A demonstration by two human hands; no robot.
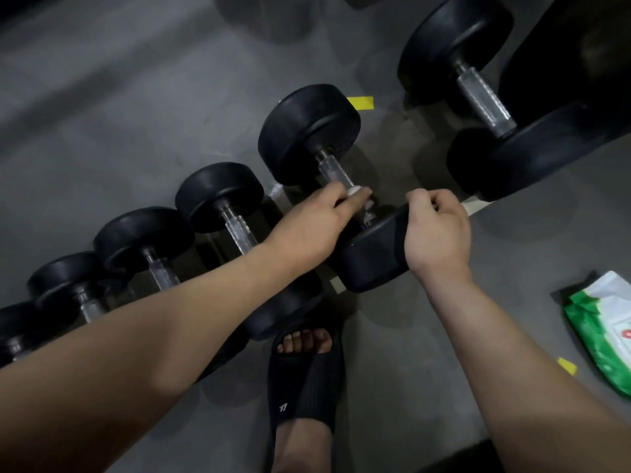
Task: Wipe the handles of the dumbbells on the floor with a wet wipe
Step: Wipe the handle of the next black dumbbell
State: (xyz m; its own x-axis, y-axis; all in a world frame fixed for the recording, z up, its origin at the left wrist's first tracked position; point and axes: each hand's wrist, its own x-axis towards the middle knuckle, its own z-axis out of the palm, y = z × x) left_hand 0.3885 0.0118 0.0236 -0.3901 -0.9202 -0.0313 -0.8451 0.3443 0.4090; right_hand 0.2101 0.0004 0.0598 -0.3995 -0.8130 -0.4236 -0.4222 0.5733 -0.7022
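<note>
Fingers of the left hand pinch a white wet wipe on a black rubber dumbbell's metal handle; the right hand grips its near head, on the dim grey floor.

Pretty dim shot overall. The grey floor looks murky and the top corners go almost black. Light seems to come from above right, since the right hand is way brighter than the left hand. Soft overlapping shadows sit under each dumbbell, with small glints on the metal handles. The wipe is smeared by motion blur. Wide-angle stretch bends the forearms near the bottom edge, and the wipe pack is nearly blown out.
</note>
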